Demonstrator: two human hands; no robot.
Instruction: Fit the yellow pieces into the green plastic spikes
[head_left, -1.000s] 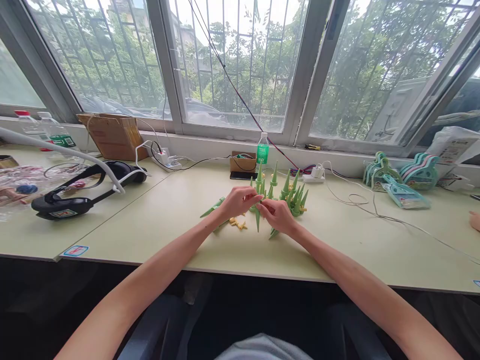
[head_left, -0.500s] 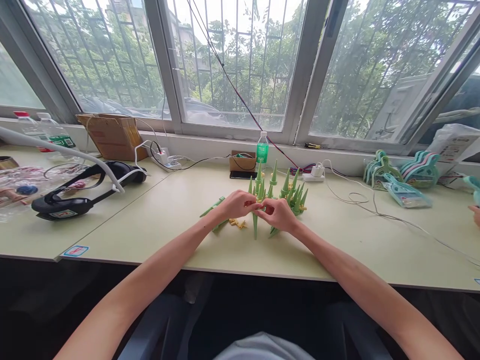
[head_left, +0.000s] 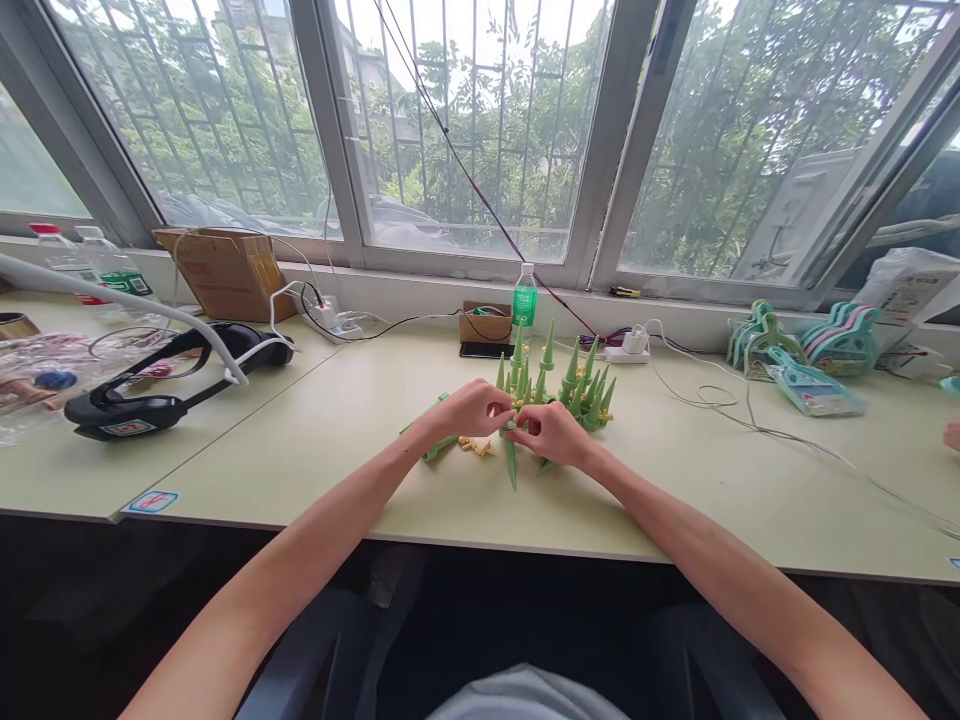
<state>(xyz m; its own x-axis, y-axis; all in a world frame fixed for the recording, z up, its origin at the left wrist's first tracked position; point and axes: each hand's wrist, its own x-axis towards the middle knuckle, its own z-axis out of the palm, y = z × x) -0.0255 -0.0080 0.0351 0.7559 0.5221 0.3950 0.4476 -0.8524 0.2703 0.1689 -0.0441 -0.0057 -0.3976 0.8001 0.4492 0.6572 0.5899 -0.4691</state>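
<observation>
Over the table, both hands meet around a green spiked plastic piece whose point hangs downward. My right hand is closed on its upper part, thumb and finger pinched. My left hand is also pinched, right beside it; whatever lies between its fingertips is hidden. Just behind the hands stands a cluster of upright green spikes with small yellow parts among them. A small pile of yellow pieces lies below my left hand, and green strip-like pieces rest partly behind that wrist.
A green-labelled bottle and a small cardboard box stand by the window. To the left lies a black headset. At right are green hangers, a white cable and part of another person's hand.
The hanging spike has dropped slightly and tilted. My right hand has shifted a little left and down, its fingers now lower on the piece. At the right edge, the other person's hand has moved.
</observation>
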